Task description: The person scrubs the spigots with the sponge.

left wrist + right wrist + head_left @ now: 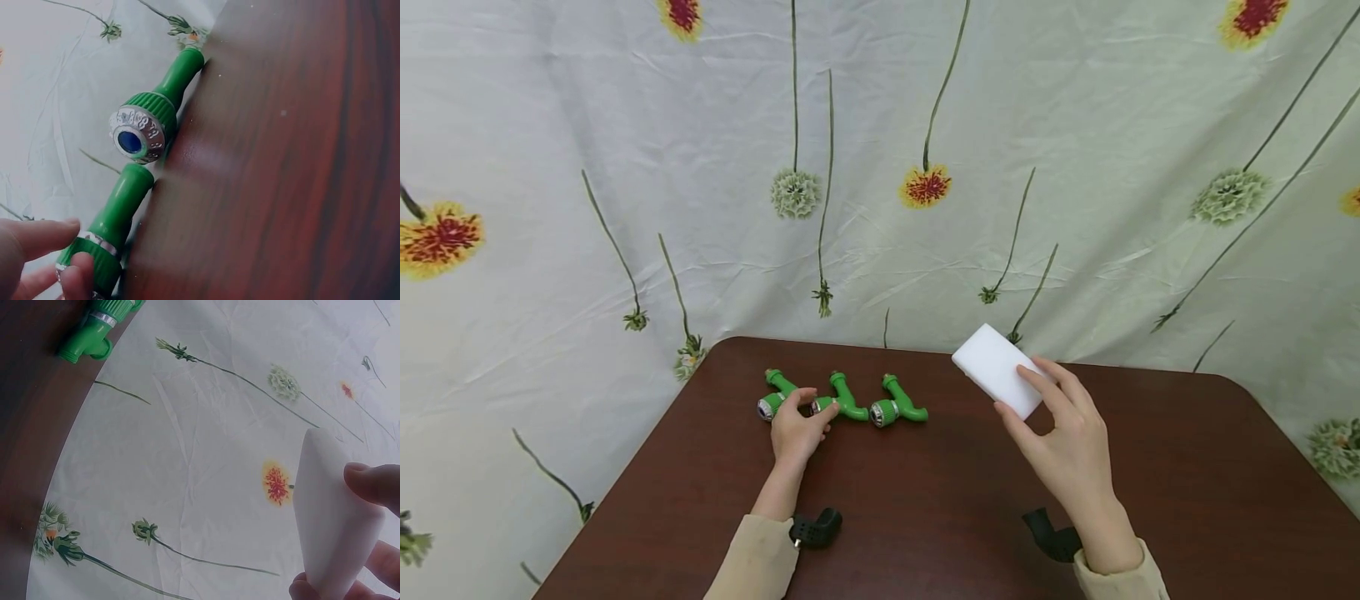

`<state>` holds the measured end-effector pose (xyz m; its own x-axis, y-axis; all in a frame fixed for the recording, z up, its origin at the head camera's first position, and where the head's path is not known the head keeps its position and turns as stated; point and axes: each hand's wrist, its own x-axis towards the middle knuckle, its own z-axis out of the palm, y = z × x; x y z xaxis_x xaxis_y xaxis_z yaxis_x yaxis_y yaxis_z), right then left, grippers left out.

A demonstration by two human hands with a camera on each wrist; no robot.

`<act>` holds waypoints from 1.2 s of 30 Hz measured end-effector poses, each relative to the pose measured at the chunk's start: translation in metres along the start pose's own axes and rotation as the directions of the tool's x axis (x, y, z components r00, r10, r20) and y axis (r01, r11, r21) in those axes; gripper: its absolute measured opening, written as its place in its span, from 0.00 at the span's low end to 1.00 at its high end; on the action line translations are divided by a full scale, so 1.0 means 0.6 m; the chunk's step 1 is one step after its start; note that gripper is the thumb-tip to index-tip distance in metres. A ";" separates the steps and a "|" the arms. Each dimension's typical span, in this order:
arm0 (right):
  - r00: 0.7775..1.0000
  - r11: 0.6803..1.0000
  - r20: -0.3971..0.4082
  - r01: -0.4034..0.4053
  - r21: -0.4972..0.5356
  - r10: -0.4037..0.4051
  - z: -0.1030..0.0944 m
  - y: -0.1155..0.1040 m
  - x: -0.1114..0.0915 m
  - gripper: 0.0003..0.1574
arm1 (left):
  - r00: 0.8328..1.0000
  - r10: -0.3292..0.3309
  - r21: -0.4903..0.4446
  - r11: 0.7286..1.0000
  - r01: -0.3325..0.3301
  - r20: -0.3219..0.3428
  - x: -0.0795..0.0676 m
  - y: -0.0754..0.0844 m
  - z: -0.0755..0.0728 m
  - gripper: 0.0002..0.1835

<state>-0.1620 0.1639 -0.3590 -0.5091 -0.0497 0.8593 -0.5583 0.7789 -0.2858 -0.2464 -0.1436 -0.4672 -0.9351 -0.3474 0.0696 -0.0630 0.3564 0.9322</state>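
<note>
Three green plastic taps with silver-rimmed knobs lie in a row on the table. My left hand (796, 429) pinches the middle tap (852, 407) near its knob, thumb and fingers on either side. Beside that hand lies the left tap (781, 382), partly covered by it. The right tap (907, 407) lies apart, and the left wrist view shows a blue centre on its knob (130, 142). On the right, my right hand (1071, 442) holds a white rectangular sponge (996, 367) tilted above the table, gripping its edges between thumb and fingers.
The dark red-brown wooden table (917, 517) has rounded far corners. Behind it hangs a pale cloth (865, 250) printed with flowers. Black curved wrist mounts (818, 528) sit at both wrists.
</note>
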 end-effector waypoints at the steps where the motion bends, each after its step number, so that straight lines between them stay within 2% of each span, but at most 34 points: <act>1: 1.000 1.000 0.000 0.000 0.000 0.000 0.000 0.000 0.000 0.29 | 1.000 0.019 0.016 1.000 -0.019 -0.019 -0.001 0.002 0.000 0.26; 5: 1.000 1.000 -0.002 0.004 0.002 -0.004 0.000 0.001 0.000 0.29 | 0.988 0.120 0.053 0.992 -0.115 -0.098 -0.006 0.017 0.003 0.21; 7: 1.000 1.000 -0.002 0.004 0.001 -0.004 0.000 0.001 0.000 0.29 | 0.981 0.160 0.047 0.987 -0.155 -0.111 -0.010 0.024 0.007 0.19; 10: 1.000 1.000 0.000 0.002 0.001 -0.002 0.000 0.002 0.000 0.29 | 0.980 0.186 0.017 0.983 -0.185 -0.069 -0.016 0.032 0.017 0.17; 14: 1.000 1.000 0.001 0.002 0.003 -0.002 0.000 0.002 0.001 0.29 | 0.982 0.185 0.027 0.982 -0.186 0.042 -0.022 0.032 0.033 0.20; 19: 1.000 1.000 0.006 0.005 0.003 -0.005 -0.001 0.002 0.001 0.29 | 0.962 0.191 0.040 0.978 -0.202 0.194 -0.032 0.028 0.048 0.26; 21: 1.000 1.000 0.006 0.004 0.004 -0.004 -0.001 0.002 0.001 0.29 | 0.952 0.202 0.047 0.975 -0.219 0.230 -0.036 0.027 0.054 0.27; 28: 1.000 1.000 0.007 0.001 0.000 -0.001 -0.001 0.001 0.001 0.29 | 0.935 0.248 0.056 0.961 -0.270 0.255 -0.045 0.022 0.067 0.28; 36: 1.000 1.000 0.013 -0.001 -0.003 0.001 -0.002 0.000 0.001 0.29 | 0.926 0.266 0.030 0.958 -0.284 0.266 -0.044 0.016 0.074 0.27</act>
<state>-0.1614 0.1647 -0.3577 -0.5181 -0.0575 0.8534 -0.5563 0.7806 -0.2851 -0.2380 -0.0927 -0.4757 -0.9759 0.0038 0.2184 0.1949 0.4659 0.8631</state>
